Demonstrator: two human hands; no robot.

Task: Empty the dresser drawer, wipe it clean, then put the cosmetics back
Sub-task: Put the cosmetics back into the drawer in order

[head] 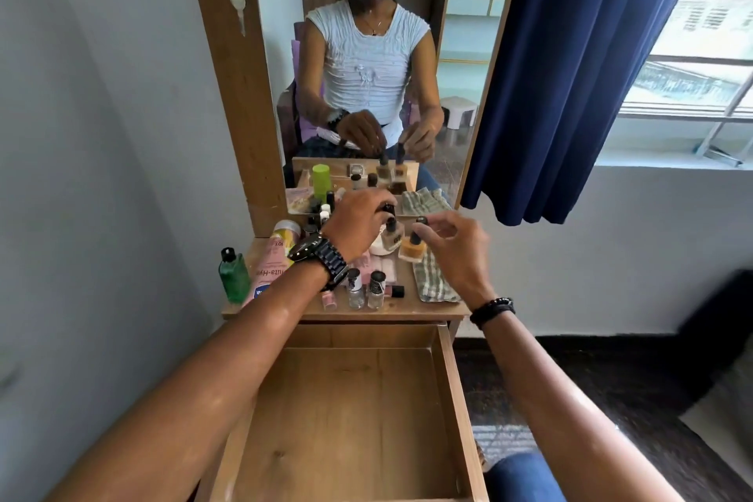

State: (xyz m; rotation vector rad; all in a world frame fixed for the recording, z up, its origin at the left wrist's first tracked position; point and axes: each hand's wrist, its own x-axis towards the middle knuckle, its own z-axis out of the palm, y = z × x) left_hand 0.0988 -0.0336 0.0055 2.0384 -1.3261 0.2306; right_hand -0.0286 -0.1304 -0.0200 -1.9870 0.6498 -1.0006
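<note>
Wooden drawer (456,387) bare: restocking step. Left hand (358,222) pinching pale bottle (392,240), right hand (452,253) pinching amber bottle (413,247); next, lowering both in.

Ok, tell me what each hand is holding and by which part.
The right hand pinches the black cap of an orange nail polish bottle. The left hand grips the cap of a pale bottle.

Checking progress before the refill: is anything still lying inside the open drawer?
No. The drawer shows only its bare wooden bottom, while the cosmetics, such as the green bottle, stand on the dresser top.
</note>
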